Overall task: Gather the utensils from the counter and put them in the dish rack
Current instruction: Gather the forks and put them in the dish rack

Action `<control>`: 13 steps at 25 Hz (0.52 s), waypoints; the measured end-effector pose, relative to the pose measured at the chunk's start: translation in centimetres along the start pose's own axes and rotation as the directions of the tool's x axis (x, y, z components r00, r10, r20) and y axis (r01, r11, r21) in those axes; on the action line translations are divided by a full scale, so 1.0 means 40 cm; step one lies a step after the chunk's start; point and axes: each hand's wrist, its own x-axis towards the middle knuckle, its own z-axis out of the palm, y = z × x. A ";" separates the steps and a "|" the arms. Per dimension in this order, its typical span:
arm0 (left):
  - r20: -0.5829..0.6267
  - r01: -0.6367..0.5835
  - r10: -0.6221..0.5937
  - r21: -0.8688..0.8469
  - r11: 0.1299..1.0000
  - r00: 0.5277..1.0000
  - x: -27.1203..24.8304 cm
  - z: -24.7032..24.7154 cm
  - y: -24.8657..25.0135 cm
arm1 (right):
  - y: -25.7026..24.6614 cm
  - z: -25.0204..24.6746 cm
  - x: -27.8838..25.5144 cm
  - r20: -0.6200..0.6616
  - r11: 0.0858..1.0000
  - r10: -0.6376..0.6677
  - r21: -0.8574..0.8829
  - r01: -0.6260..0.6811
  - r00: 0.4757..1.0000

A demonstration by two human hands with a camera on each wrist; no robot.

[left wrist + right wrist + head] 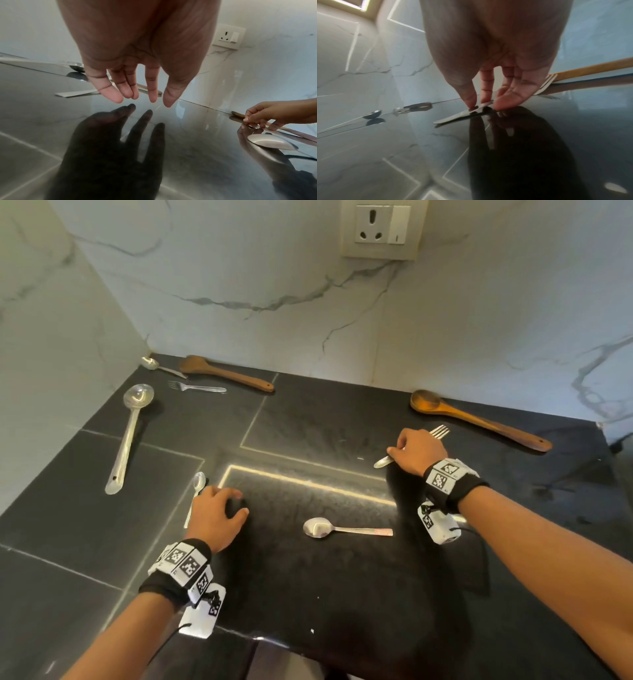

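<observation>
Head view: the right hand (419, 451) pinches a steel fork (440, 432) by the handle, low over the black counter (342, 594); tines poke out past the knuckles, the handle end shows on the near side, and the middle is hidden under the hand. Just beyond lies a wooden spoon (479, 419) against the marble wall (239, 285). The left hand (215, 515) hovers palm down, fingers loosely spread, holding nothing, over part of a small spoon (198, 489) whose handle it partly covers. Between the hands lies another spoon (342, 529). Far left: a steel ladle (126, 436), a second fork (197, 387), a teaspoon (157, 366) and a darker wooden spoon (226, 374). No dish rack shows in any view.

Left wrist view: the left hand's fingers (111, 92) hang straight and apart above the counter, touching nothing; their reflection lies below. A steel handle (77, 94) passes behind them. At right, the right hand (267, 115) is seen gripping low at the counter, with the spoon bowl (269, 141) nearer the camera.

Right wrist view: blurred, but thumb and fingertips (505, 102) close on the fork handle (453, 117), which tilts, its free end on or just above the counter; I cannot tell which. The tines (546, 83) stick out behind the palm, by the wooden spoon's handle (590, 69).
</observation>
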 end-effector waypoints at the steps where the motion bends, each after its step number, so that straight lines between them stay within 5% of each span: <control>1: -0.010 0.023 -0.023 -0.020 1.000 1.000 -0.004 -0.004 -0.019 | -0.039 0.025 -0.009 -0.007 0.999 -0.048 0.001 0.048 0.999; 6: -0.036 0.060 -0.062 -0.055 0.997 0.997 0.007 -0.046 -0.092 | -0.231 0.116 -0.048 0.119 0.947 -0.318 0.000 0.320 0.941; 13: -0.017 0.050 -0.050 0.004 0.999 0.999 0.134 -0.144 -0.163 | -0.314 0.111 0.027 0.057 0.955 -0.297 0.009 0.297 0.953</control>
